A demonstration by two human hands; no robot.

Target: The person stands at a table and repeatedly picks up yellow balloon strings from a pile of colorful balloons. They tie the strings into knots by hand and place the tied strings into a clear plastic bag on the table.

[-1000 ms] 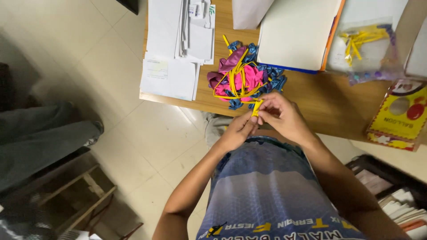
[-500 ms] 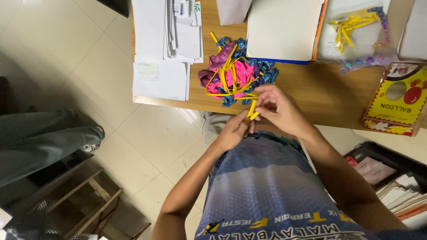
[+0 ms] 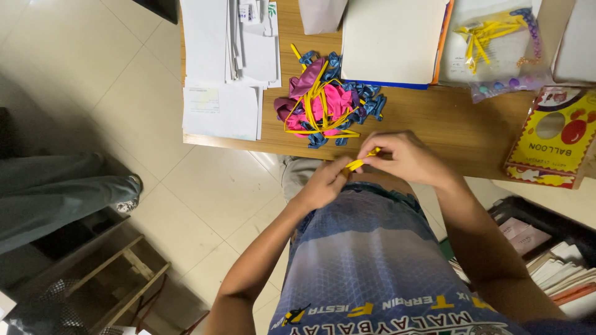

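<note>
1. Left hand (image 3: pixel 323 185) and right hand (image 3: pixel 406 158) meet just off the near edge of the wooden desk (image 3: pixel 447 124), over the lap.
2. Both pinch one yellow long balloon (image 3: pixel 359 164), uninflated; fingers of each hand closed tight on it, one end per hand, balloon stretched short between them.
3. Balloon sits below the desk edge, not resting on the wood.
4. Just beyond the hands: pile of balloons (image 3: pixel 326 102), pink, blue and yellow strands, near the desk edge but fully on it.
5. Bare strip of desk between pile and right hand; more bare wood to the right of the pile.
6. White papers (image 3: pixel 226 62) left of the pile, one sheet overhanging the desk's left edge.
7. White folder (image 3: pixel 391 40) behind the pile; clear bag of yellow balloons (image 3: pixel 493 43) further right.
8. Yellow balloon packet (image 3: pixel 552 139) at far right, overhanging the near edge.
9. Tiled floor (image 3: pixel 124 93) open to the left; another person's leg (image 3: pixel 56 192) well apart.
</note>
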